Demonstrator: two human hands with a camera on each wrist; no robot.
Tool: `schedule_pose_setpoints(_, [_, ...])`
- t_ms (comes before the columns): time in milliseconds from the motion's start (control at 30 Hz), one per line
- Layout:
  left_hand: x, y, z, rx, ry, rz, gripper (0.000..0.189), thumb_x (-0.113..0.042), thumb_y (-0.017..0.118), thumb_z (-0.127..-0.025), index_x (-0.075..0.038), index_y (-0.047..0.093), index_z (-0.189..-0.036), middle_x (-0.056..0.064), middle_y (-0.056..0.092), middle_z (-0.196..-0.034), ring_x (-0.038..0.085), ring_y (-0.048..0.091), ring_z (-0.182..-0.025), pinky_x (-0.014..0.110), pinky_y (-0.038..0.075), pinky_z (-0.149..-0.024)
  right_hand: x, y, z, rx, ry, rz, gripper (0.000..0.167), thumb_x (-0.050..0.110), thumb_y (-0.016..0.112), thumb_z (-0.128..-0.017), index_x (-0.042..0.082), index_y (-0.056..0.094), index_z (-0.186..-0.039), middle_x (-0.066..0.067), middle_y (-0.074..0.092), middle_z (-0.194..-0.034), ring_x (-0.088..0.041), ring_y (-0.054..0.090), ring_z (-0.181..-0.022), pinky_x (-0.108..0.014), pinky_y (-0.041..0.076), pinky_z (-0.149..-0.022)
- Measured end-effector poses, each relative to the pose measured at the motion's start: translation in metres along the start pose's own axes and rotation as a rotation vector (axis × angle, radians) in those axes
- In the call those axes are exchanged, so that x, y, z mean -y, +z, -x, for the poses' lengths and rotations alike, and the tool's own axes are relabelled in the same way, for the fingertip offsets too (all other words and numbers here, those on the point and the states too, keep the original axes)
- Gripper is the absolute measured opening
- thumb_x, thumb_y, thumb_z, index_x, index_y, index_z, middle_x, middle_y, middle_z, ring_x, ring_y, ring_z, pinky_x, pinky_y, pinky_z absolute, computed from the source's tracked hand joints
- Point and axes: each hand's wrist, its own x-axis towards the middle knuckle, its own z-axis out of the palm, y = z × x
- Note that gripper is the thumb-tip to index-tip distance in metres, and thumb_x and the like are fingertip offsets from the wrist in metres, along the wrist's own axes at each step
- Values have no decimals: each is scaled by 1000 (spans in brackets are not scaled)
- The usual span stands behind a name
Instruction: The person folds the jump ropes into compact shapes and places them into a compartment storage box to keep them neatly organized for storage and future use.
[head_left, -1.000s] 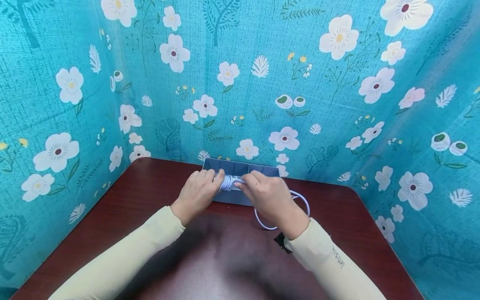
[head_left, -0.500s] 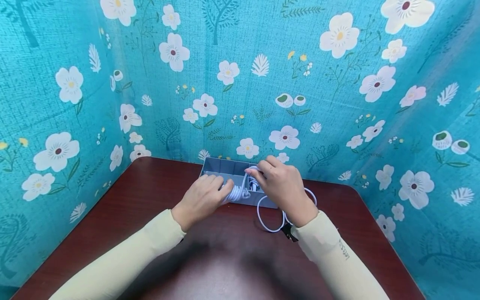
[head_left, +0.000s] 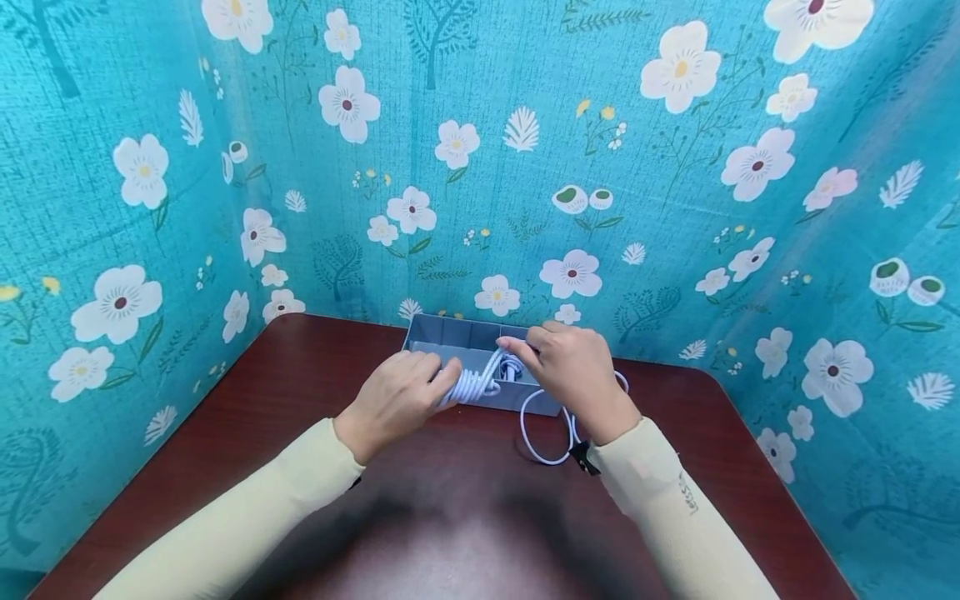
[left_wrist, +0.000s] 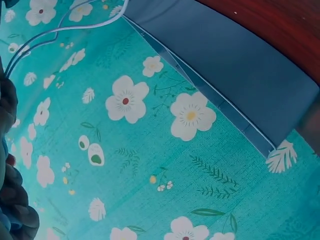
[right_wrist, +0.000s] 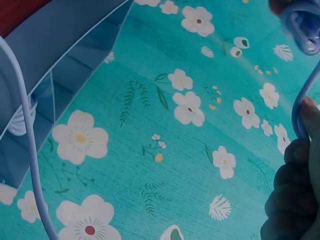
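Note:
My left hand (head_left: 393, 398) grips a pale cable (head_left: 474, 385) wound into a tight coil, its turns showing past the thumb. Thumb and fingers of my right hand (head_left: 579, 375) hold a strand of the same cable, which slants up from the coil's end. In the right wrist view, that strand (right_wrist: 299, 115) runs into the curled fingers. A loose loop (head_left: 525, 433) hangs below the right hand. Behind both hands stands a grey divided box (head_left: 517, 398). A second coiled cable (head_left: 512, 368) lies in its right-hand part. The left palm's contact is hidden.
The box stands near the far edge of a dark red-brown table (head_left: 315, 358). A blue-green flowered curtain (head_left: 480, 167) hangs behind and at both sides. A small black item (head_left: 583, 458) sits by the right cuff.
My right hand has moved right and up from the coil, drawing the strand out. My left hand has dropped slightly with the coil. The box's inside and the cable in it have come into view.

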Motion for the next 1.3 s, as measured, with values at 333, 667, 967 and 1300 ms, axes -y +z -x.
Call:
schedule_pose_setpoints(333, [-2,-5,-6,-37,39,21,38,-26,78,-82,-3,63,-107,7,55,-74,16,49,-59,28,47,-54,3,11,-1,105,8,-46,54,50,63,-90,19,37,-54,5,28,-49,-10,27,-43,-28,23,-40])
schedule_pose_setpoints(667, [2,-7,-7,-75,-91,86,59,-29,90,-68,0,62,-110,12,65,-88,24,65,-75,36,56,-68,13,36,19,198,106,-277,25,31,55,-100,18,53,-79,8,38,-56,-7,39,-49,-23,38,-48])
schedule_pose_setpoints(967, [6,-4,-8,-92,-247,120,57,-22,90,-68,3,60,-110,13,63,-85,22,62,-67,36,57,-67,35,50,29,168,68,-395,20,20,52,-101,13,53,-82,9,37,-58,-6,37,-50,-21,37,-47])
schedule_pose_setpoints(1300, [12,1,-1,-27,-354,15,53,-27,87,-72,1,60,-108,12,62,-81,21,59,-62,36,56,-61,57,49,41,206,-15,-486,26,35,71,-89,16,55,-83,11,43,-63,-2,43,-53,-14,38,-49])
